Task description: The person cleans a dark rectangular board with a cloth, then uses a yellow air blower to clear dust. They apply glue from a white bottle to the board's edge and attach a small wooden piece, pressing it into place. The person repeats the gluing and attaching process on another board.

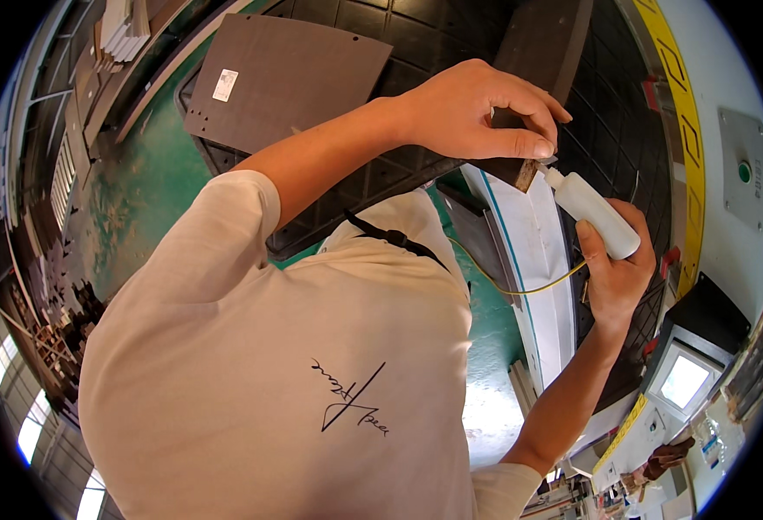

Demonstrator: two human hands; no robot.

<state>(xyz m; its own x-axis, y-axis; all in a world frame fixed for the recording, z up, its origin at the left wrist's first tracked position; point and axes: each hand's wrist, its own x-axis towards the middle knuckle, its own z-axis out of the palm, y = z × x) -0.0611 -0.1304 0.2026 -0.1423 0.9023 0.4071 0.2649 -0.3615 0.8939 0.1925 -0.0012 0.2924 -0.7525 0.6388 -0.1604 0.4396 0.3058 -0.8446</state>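
In my right hand [620, 273] is a white plastic squeeze bottle [596, 215], tilted with its narrow nozzle pointing up and left. My left hand [485, 113] is bent over in front of the nozzle, thumb and fingers drawn together in a pinch. Just under those fingertips shows a small brown, rough-looking piece [527, 176] with a bit of grey beside it. The fingers cover part of it, so I cannot tell what it is. The nozzle tip is very close to this piece; whether they touch is unclear.
A dark brown panel [299, 82] with a white label lies on a black ribbed platform [416, 165] at the far left. A yellow cable [494, 284] loops past a white, blue-edged surface [533, 260]. On the right stand a pale machine with a yellow strip [681, 113] and a screen [685, 375].
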